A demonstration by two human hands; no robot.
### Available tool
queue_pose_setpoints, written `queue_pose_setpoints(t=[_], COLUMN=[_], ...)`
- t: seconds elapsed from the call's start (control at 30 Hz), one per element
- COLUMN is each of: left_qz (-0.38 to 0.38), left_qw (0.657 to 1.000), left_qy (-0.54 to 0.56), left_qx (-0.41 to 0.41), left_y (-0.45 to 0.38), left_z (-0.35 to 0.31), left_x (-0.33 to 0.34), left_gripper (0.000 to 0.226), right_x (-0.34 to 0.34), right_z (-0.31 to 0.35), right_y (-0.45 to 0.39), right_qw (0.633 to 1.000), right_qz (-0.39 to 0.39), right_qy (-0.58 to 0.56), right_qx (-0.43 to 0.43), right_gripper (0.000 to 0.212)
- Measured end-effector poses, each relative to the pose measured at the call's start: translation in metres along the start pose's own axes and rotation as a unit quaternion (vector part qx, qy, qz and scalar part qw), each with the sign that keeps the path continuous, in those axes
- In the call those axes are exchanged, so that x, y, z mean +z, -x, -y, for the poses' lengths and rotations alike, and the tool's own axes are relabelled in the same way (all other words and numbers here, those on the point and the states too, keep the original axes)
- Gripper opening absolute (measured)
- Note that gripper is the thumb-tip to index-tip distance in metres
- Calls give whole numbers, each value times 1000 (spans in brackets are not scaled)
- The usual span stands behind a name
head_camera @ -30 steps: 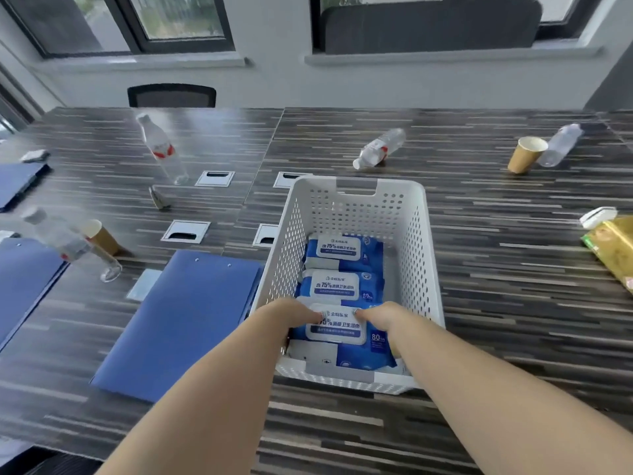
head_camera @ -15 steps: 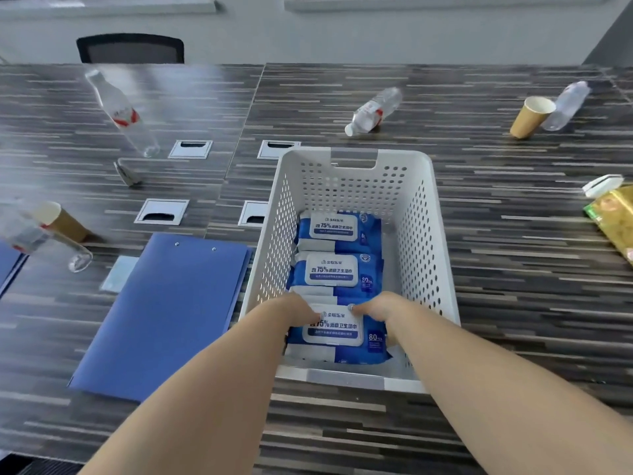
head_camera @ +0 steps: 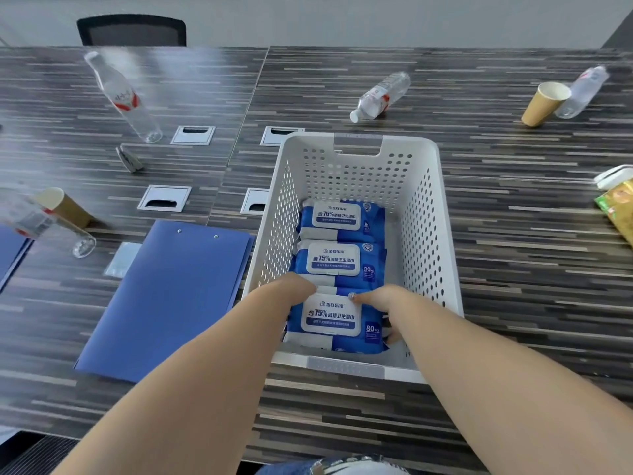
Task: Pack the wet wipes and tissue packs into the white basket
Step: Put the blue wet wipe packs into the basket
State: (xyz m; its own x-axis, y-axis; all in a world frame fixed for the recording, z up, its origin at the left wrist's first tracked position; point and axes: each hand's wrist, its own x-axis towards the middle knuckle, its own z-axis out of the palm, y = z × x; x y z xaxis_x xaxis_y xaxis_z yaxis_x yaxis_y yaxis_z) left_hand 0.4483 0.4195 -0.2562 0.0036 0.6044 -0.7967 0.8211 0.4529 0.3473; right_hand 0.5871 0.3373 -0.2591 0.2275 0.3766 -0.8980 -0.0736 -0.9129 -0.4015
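A white perforated basket (head_camera: 424, 214) stands on the striped table in front of me. Three blue wet wipe packs lie in a row inside it: a far pack (head_camera: 339, 217), a middle pack (head_camera: 337, 260) and a near pack (head_camera: 334, 320). My left hand (head_camera: 294, 289) grips the near pack's left end, and my right hand (head_camera: 380, 299) grips its right end with the thumb on top. Both hands are down inside the basket. A yellow-green pack (head_camera: 618, 207) lies at the right edge of the table.
A blue folder (head_camera: 168, 296) lies left of the basket. Clear plastic bottles (head_camera: 382, 92) and paper cups (head_camera: 544, 102) are scattered across the table. Cable hatches (head_camera: 164, 197) sit in the tabletop to the left. A black chair (head_camera: 132, 29) stands at the far side.
My hands have stayed on the near wet wipe pack, settling it a little lower in the basket. My head has tilted down, so the windows have left the view.
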Motion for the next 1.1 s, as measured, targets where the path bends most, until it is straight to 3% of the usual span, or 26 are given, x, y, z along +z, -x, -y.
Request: queue_pose_setpoints(t=[0.07, 0.23, 0.47, 0.6, 0.7, 0.8, 1.0, 1.1], left_qz=[20, -11, -6, 26, 67, 74, 84, 99], left_qw=[998, 995, 984, 972, 953, 934, 886, 864], left_qy=[59, 98, 177, 231, 287, 329, 410, 433], left_qx=[4, 17, 17, 39, 68, 116, 199, 236], left_y=[1, 3, 3, 7, 17, 30, 55, 77], left_z=[1, -3, -2, -3, -6, -12, -39, -58], left_x=[0, -4, -8, -10, -14, -20, -19, -12], left_gripper=[43, 46, 46, 36, 15, 20, 23, 22], right_x=[0, 2, 4, 3, 1, -5, -31, -53], right_z=[-1, -2, -6, 0, 6, 13, 39, 38], right_y=[-3, -10, -10, -2, 2, 7, 60, 86], right_qw=[1000, 999, 997, 998, 997, 979, 929, 901], right_qz=[-1, -18, -5, -9, -58, -138, -101, -90], right_qy=[1, 17, -72, -55, 0, 25, -142, -196], right_qx=[-9, -23, 11, -3, -58, -146, -327, -377], right_gripper=[56, 59, 46, 57, 60, 63, 38, 26])
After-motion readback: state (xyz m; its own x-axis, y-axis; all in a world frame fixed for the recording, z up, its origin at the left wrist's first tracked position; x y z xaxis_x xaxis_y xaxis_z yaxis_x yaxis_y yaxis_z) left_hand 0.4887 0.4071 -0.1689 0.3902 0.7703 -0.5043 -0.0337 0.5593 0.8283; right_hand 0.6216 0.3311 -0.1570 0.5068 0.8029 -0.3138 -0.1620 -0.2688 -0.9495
